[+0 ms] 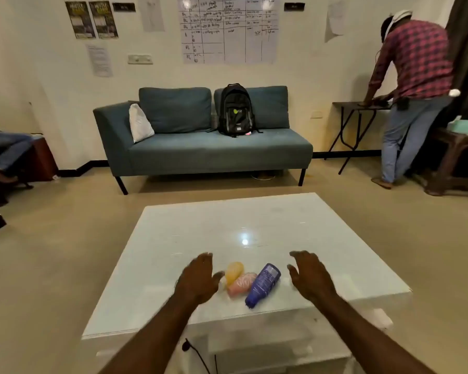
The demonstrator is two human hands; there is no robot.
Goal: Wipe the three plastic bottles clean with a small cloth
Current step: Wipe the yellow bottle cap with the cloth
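Three plastic bottles lie side by side near the front of the white table (254,220): a yellow bottle (234,271) on the left, a pink bottle (241,283) in the middle, a blue bottle (262,284) on the right with its cap toward me. My left hand (197,279) hovers just left of the yellow bottle, fingers spread, holding nothing. My right hand (310,276) hovers right of the blue bottle, also spread and empty. No cloth shows in this view.
A teal sofa (200,147) with a black backpack (236,109) stands behind the table. A person in a checked shirt (414,76) leans on a folding table (362,106) at the right. Another person's legs (6,149) show at the left edge.
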